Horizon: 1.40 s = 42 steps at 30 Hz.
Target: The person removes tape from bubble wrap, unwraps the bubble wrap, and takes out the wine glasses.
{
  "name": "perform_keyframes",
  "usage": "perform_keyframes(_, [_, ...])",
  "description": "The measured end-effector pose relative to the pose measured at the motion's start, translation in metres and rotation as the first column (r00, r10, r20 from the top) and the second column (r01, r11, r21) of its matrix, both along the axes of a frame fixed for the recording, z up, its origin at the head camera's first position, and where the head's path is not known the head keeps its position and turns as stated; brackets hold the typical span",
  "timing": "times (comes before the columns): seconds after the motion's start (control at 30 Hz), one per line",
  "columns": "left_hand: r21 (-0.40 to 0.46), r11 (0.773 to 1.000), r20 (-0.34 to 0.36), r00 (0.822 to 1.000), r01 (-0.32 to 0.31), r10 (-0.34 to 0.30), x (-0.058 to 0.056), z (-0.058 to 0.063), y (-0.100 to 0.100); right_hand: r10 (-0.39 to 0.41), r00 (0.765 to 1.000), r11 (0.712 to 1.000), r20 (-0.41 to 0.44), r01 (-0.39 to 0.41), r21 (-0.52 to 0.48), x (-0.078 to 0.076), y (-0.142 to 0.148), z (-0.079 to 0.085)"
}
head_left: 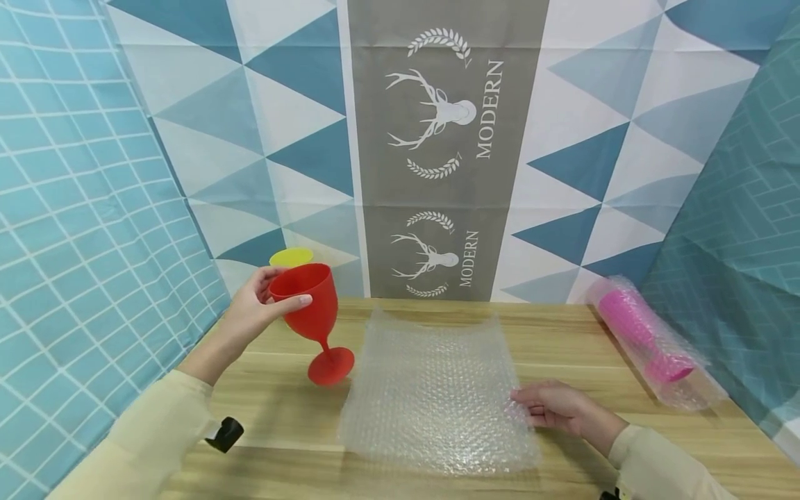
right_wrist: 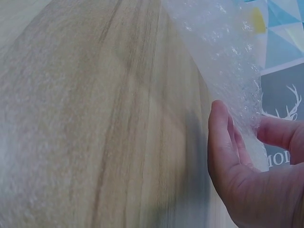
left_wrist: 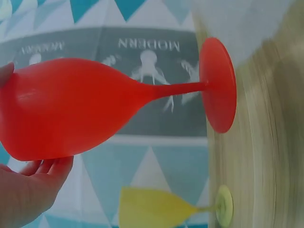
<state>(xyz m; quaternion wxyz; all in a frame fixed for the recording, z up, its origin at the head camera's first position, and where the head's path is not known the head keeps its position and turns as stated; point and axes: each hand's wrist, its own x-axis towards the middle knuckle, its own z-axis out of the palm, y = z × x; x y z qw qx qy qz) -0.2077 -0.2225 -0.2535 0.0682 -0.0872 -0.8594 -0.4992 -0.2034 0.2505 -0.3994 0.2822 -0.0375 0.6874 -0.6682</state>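
My left hand [head_left: 253, 305] grips a red plastic goblet [head_left: 312, 305] by its bowl, thumb on the near side and fingers behind. The goblet leans slightly, its round foot low over the table; in the left wrist view the red goblet [left_wrist: 71, 107] shows whole bowl, stem and foot. My right hand [head_left: 562, 410] pinches the right edge of a clear bubble wrap sheet [head_left: 437, 389] between thumb and fingers. In the right wrist view the bubble wrap [right_wrist: 223, 52] rises from the right hand [right_wrist: 256, 175] at a slant over the wood.
A yellow goblet [left_wrist: 152, 209] stands behind the red one, mostly hidden in the head view. At the right lies a pink goblet [head_left: 637, 326] rolled in bubble wrap. Patterned cloth walls [head_left: 431, 139] enclose the wooden table [head_left: 281, 430] at the back and sides.
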Motion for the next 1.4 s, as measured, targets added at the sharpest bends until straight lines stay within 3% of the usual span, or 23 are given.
perform_keyframes(0.3, [-0.066, 0.992, -0.036, 0.994, -0.108, 0.105, -0.021, -0.013, -0.026, 0.000, 1.000, 1.000, -0.004, 0.000, 0.019, 0.001, 0.002, 0.000])
perform_keyframes(0.73, [-0.117, 0.964, -0.072, 0.970, -0.239, 0.232, -0.047, -0.035, -0.060, -0.002, 1.000, 1.000, -0.010, 0.003, 0.009, 0.002, 0.004, 0.001])
perform_keyframes(1.03, [-0.140, 0.935, -0.029, 0.945, -0.326, 0.326, -0.056, -0.051, -0.079, -0.001, 1.000, 1.000, -0.011, 0.001, 0.013, 0.002, 0.006, -0.002])
perform_keyframes(1.4, [-0.098, 0.929, -0.014, 0.934, -0.356, 0.356, -0.061, -0.062, -0.086, -0.003, 1.000, 1.000, -0.006, 0.003, 0.015, -0.001, 0.007, -0.004])
